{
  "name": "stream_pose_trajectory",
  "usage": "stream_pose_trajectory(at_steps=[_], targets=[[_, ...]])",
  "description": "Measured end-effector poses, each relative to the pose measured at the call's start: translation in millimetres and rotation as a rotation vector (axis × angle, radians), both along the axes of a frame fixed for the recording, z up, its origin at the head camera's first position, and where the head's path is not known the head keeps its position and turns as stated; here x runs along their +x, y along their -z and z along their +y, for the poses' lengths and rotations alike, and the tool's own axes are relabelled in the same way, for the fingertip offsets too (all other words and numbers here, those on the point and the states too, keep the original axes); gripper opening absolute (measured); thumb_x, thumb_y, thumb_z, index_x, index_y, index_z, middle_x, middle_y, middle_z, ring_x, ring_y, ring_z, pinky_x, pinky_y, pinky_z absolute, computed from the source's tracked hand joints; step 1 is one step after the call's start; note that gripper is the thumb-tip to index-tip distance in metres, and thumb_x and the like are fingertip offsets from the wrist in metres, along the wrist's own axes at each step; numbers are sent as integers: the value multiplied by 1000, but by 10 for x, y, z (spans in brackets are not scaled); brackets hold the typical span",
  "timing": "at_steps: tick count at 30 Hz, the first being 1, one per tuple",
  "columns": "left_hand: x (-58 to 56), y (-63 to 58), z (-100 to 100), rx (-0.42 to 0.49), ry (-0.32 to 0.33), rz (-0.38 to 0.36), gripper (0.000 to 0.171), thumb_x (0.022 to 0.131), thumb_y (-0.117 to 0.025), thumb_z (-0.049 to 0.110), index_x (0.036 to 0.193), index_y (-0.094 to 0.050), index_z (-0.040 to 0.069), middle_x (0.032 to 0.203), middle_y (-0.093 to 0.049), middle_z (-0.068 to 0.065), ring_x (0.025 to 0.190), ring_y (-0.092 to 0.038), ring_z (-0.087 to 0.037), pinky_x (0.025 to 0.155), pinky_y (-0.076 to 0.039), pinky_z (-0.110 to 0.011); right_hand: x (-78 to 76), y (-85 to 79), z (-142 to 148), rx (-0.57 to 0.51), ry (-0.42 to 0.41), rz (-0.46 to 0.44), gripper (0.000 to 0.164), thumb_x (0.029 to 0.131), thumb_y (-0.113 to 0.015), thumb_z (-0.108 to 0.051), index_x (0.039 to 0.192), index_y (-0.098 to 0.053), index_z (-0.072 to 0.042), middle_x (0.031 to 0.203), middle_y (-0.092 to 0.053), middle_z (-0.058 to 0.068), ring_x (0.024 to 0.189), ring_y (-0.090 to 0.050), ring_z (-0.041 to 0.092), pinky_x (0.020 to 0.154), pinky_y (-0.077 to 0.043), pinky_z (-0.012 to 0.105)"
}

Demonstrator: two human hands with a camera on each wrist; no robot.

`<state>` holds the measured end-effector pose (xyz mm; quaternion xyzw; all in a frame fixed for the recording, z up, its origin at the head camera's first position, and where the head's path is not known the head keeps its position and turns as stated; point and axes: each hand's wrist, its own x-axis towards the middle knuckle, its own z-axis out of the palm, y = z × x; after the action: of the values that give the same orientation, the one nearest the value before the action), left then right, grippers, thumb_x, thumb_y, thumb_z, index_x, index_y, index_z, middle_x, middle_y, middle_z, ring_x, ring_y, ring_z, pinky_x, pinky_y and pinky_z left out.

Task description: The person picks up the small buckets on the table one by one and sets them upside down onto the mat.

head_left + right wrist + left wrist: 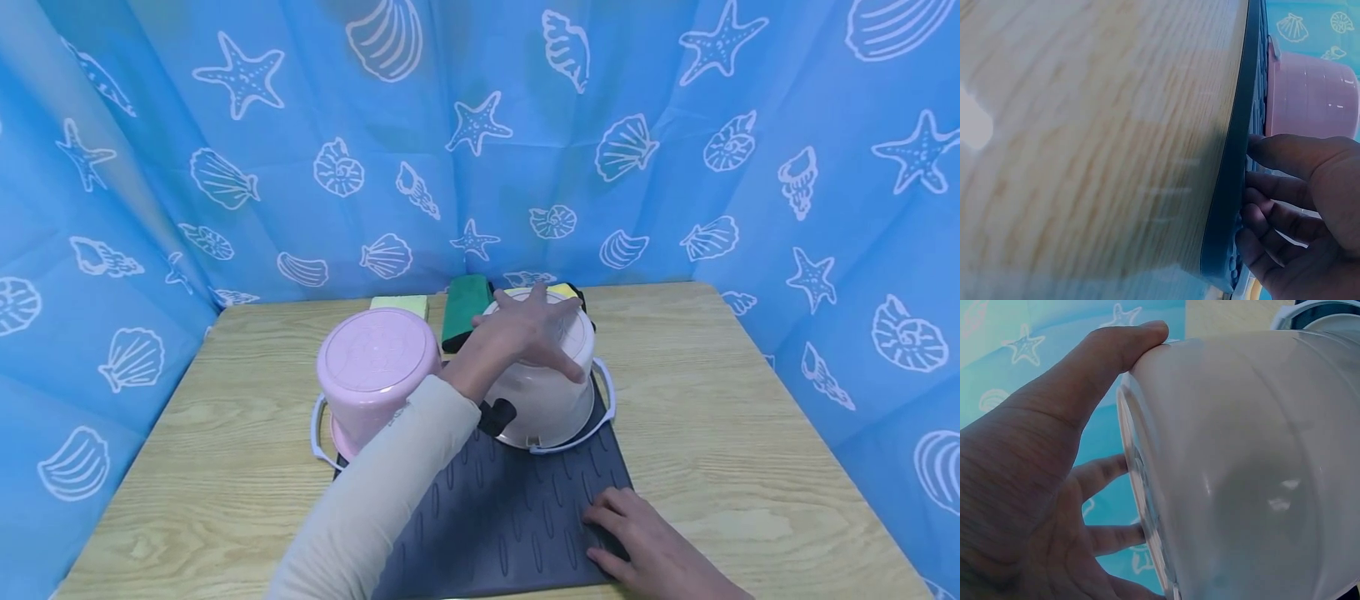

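Note:
A translucent whitish bucket stands upside down on a dark ribbed mat, its pale handle lowered at the right. My left hand rests with fingers spread over its upturned base. In the left wrist view the thumb lies on the edge of the base and the other fingertips touch the base. My right hand is at the mat's near right corner, fingers loosely bent, fingertips at its surface beside the edge. Beside the white bucket, a pink bucket is also upside down, partly behind my left sleeve.
Behind the buckets lie a folded green cloth, a pale yellow-green block and a yellow-and-black item, mostly hidden. The wooden table reaches back to a blue curtain printed with shells and starfish.

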<state>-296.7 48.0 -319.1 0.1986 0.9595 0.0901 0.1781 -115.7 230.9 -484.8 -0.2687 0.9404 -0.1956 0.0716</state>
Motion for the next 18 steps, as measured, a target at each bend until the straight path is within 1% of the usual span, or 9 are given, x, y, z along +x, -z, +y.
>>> stream_pose_trajectory(at_steps=[3,7,10,12,13,15,18], targets=[[5,3,21,-6,-2,-7,100,73,-77,66,156,-25,47,166,-11,-7,144,-3,-59,97,-24,-82,9,-4,4,-7,-8,3,29,91,-74,-34,112,-72,-15,104,-52,-13,91,-47,4,75,-50,29],[7,1,55,-12,-4,-16,99,74,-77,65,157,-25,47,166,-9,-7,144,-1,-58,98,-23,-82,9,-2,16,-11,-18,28,28,90,-75,-31,112,-72,-14,104,-52,-12,91,-47,5,76,-50,30],[12,13,31,6,-5,-12,99,75,-76,65,157,-23,45,167,-5,-6,145,1,-57,99,-22,-81,-5,4,22,-7,-35,53,27,90,-75,-32,111,-72,-14,104,-52,-12,91,-47,5,76,-50,31],[31,32,-27,42,9,10,99,77,-74,66,158,-21,44,168,-2,-6,145,2,-56,100,-21,-81,-15,7,28,-14,-51,79,26,91,-74,-33,110,-72,-15,103,-53,-12,90,-49,5,75,-50,31],[46,43,-68,68,18,29,97,79,-72,67,159,-21,43,168,-2,-6,146,1,-54,101,-21,-80,-20,3,33,-18,-53,87,25,91,-74,-33,109,-73,-16,102,-53,-12,89,-49,4,74,-50,32],[91,72,-183,131,48,102,91,84,-67,67,159,-24,39,167,-7,-6,148,-6,-50,104,-25,-76,-40,-17,49,-24,-44,105,22,92,-73,-33,108,-73,-17,102,-55,-13,89,-51,4,74,-51,32],[184,112,-432,271,98,256,72,94,-62,56,156,-37,28,162,-27,-6,146,-27,-38,109,-34,-60,-91,-81,90,-41,16,129,18,91,-75,-29,106,-74,-18,101,-58,-14,89,-56,5,75,-53,32]])
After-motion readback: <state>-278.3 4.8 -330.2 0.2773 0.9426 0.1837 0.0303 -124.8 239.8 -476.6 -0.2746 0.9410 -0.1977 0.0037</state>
